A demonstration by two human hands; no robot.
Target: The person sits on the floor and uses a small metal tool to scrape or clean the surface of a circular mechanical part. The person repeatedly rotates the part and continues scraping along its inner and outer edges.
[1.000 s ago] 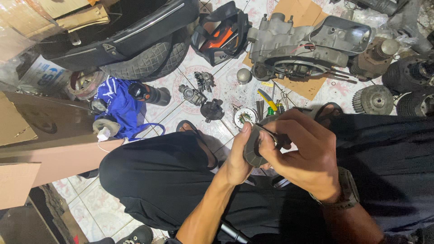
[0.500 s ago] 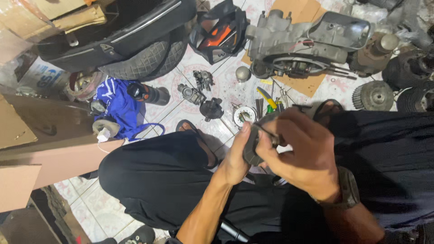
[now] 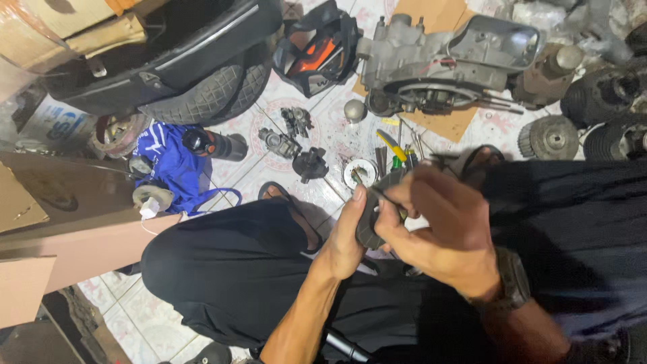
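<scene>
Mostly hidden dark part point(image 3: 369, 219), left hand point(image 3: 345, 236), right hand point(image 3: 441, 232) covering it

There is a single view, from a camera worn on the person's head, looking steeply down over the person's own lap onto a tiled floor point(image 3: 283, 178). It sits close above the two hands: the left hand point(image 3: 347, 236) and right hand point(image 3: 441, 229) fill the middle of the frame at short range, with the black-trousered knees point(image 3: 222, 269) spreading across the near half. The far edge of the frame reaches a grey engine casing point(image 3: 445, 61) at upper right and a black tyre point(image 3: 202, 98) at upper left. The left edge takes in a brown cardboard panel point(image 3: 47, 222). With one camera only, no other view overlaps it.
</scene>
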